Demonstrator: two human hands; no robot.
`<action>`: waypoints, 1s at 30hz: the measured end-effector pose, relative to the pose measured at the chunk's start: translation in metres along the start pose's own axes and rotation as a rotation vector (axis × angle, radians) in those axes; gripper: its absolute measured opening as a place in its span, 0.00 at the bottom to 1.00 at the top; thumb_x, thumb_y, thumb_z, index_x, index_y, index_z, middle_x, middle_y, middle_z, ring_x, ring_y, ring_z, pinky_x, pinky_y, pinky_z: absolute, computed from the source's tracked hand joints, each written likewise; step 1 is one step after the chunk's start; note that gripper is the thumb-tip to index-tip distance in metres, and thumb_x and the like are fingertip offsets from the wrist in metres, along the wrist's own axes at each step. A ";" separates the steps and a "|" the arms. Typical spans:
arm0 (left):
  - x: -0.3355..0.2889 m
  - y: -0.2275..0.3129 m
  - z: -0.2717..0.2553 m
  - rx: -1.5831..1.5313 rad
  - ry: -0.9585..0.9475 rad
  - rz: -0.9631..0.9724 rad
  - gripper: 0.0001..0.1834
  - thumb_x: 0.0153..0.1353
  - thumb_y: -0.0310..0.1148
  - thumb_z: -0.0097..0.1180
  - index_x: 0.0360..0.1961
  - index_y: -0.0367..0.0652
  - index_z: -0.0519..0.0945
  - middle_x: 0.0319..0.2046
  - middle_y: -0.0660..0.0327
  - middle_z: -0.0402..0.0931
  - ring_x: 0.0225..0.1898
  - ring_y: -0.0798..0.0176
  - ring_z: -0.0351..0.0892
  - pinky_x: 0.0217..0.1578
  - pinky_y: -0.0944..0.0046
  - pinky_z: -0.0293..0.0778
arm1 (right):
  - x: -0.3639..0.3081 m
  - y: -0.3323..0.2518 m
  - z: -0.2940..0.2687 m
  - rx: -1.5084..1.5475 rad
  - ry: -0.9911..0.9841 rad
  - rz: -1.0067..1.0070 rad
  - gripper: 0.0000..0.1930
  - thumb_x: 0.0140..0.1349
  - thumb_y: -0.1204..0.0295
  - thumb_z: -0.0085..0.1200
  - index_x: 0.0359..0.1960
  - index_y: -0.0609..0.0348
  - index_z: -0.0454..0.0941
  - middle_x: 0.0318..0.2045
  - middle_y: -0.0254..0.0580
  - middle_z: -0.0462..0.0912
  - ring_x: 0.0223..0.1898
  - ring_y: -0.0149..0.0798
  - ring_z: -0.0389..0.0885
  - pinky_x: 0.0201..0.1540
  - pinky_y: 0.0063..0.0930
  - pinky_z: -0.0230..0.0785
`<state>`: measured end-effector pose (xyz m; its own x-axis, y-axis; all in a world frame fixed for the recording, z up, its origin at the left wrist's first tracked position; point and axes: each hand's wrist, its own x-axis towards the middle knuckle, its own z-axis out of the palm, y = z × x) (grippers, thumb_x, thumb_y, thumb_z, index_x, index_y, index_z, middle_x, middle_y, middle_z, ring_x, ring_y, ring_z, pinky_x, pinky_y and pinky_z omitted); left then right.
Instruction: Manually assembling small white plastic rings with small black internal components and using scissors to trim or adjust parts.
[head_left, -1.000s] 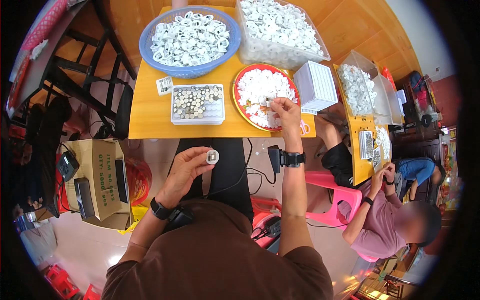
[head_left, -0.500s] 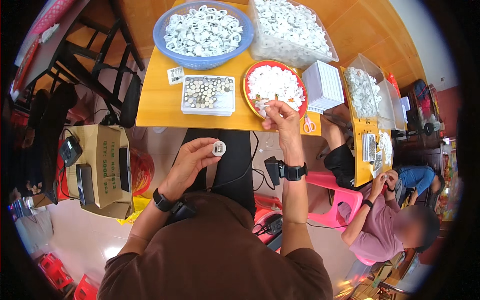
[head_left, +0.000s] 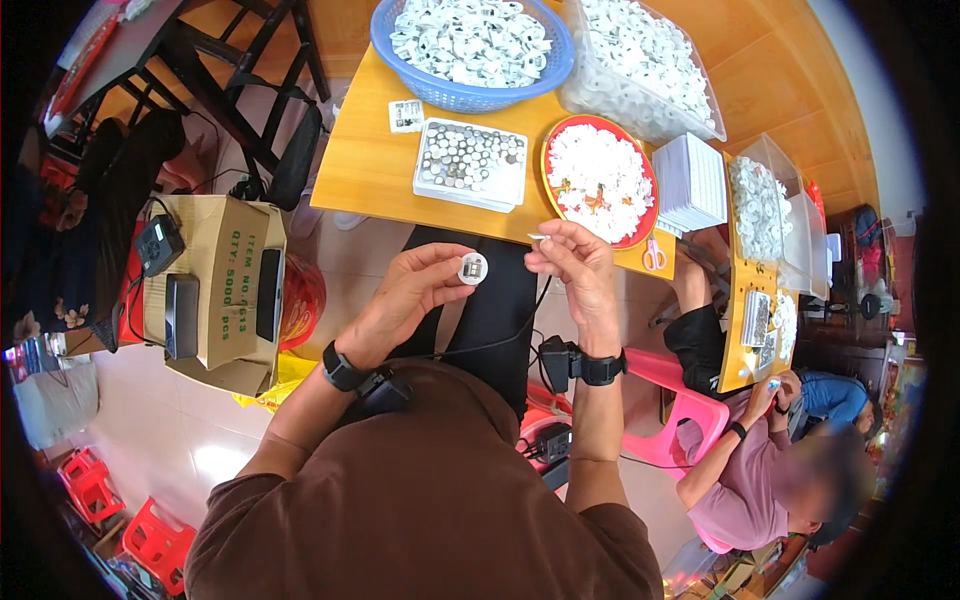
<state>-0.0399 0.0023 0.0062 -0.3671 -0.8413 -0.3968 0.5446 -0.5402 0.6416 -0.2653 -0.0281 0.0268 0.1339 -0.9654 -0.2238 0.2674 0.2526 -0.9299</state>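
In my left hand [head_left: 405,290], between thumb and fingers, is a small round white plastic casing [head_left: 473,268]; its open face shows metal parts inside. My right hand [head_left: 582,275] pinches a small white plastic piece [head_left: 537,237] by its end, just right of the casing and apart from it. Both hands are held over my lap, in front of the table edge. Beyond the right hand lies a round red tray [head_left: 625,241] heaped with small white pieces [head_left: 600,165]. A clear plastic box [head_left: 463,198] of silvery button cells [head_left: 470,155] stands to its left.
On the wooden table [head_left: 365,165] stand a blue basket [head_left: 470,95] and a clear bin [head_left: 640,115], both full of white parts, plus stacked white trays [head_left: 690,180] and scissors [head_left: 654,255]. A cardboard box [head_left: 228,290] is at left. Another person [head_left: 750,450] works at right.
My right hand has drawn back from the red tray toward my left hand, with a small white piece in its fingertips. The left hand still holds the casing. The whole view has shifted.
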 end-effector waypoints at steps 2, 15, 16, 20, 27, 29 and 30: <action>-0.001 0.000 0.000 0.001 -0.009 0.002 0.12 0.62 0.29 0.52 0.45 0.36 0.75 0.40 0.59 0.77 0.40 0.68 0.78 0.43 0.67 0.77 | -0.002 -0.001 0.002 -0.059 -0.011 0.024 0.10 0.56 0.78 0.56 0.39 0.67 0.77 0.31 0.39 0.78 0.29 0.32 0.82 0.33 0.22 0.78; -0.007 0.004 0.003 0.046 -0.071 0.015 0.13 0.63 0.31 0.50 0.47 0.36 0.74 0.42 0.58 0.76 0.44 0.66 0.77 0.44 0.67 0.76 | -0.027 -0.006 0.047 -0.475 -0.180 -0.188 0.07 0.55 0.83 0.54 0.37 0.65 0.79 0.31 0.38 0.75 0.29 0.27 0.77 0.31 0.18 0.70; -0.007 0.003 0.002 0.036 -0.083 0.015 0.13 0.63 0.31 0.50 0.47 0.37 0.74 0.42 0.58 0.76 0.43 0.66 0.77 0.44 0.68 0.76 | -0.028 -0.008 0.050 -0.535 -0.167 -0.198 0.07 0.54 0.83 0.54 0.36 0.64 0.78 0.30 0.38 0.76 0.29 0.27 0.76 0.30 0.19 0.68; -0.009 0.004 0.004 0.068 -0.072 0.008 0.14 0.63 0.31 0.50 0.47 0.37 0.75 0.42 0.59 0.76 0.42 0.67 0.77 0.43 0.69 0.76 | -0.029 -0.006 0.054 -0.658 -0.106 -0.199 0.06 0.52 0.83 0.56 0.33 0.63 0.77 0.26 0.39 0.76 0.26 0.29 0.75 0.28 0.20 0.67; -0.011 0.004 0.004 0.126 -0.076 0.010 0.13 0.63 0.31 0.51 0.47 0.36 0.76 0.41 0.59 0.77 0.42 0.68 0.77 0.41 0.70 0.76 | -0.028 -0.006 0.053 -0.698 -0.139 -0.234 0.06 0.52 0.82 0.57 0.32 0.64 0.77 0.24 0.40 0.76 0.23 0.30 0.75 0.25 0.22 0.66; -0.010 0.003 0.003 0.136 -0.085 0.020 0.13 0.63 0.31 0.51 0.47 0.36 0.76 0.41 0.59 0.77 0.41 0.68 0.77 0.41 0.71 0.76 | -0.029 -0.010 0.055 -0.719 -0.137 -0.221 0.05 0.51 0.82 0.57 0.31 0.64 0.77 0.24 0.40 0.76 0.23 0.31 0.76 0.25 0.23 0.66; -0.011 0.003 0.003 0.136 -0.085 0.020 0.13 0.63 0.31 0.51 0.47 0.36 0.76 0.41 0.59 0.77 0.41 0.68 0.77 0.41 0.71 0.76 | -0.029 -0.011 0.057 -0.719 -0.137 -0.221 0.05 0.51 0.82 0.57 0.31 0.64 0.77 0.24 0.40 0.76 0.23 0.31 0.76 0.25 0.23 0.66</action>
<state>-0.0366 0.0095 0.0147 -0.4223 -0.8443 -0.3298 0.4472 -0.5105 0.7344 -0.2183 0.0011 0.0605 0.2796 -0.9600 -0.0155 -0.3791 -0.0956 -0.9204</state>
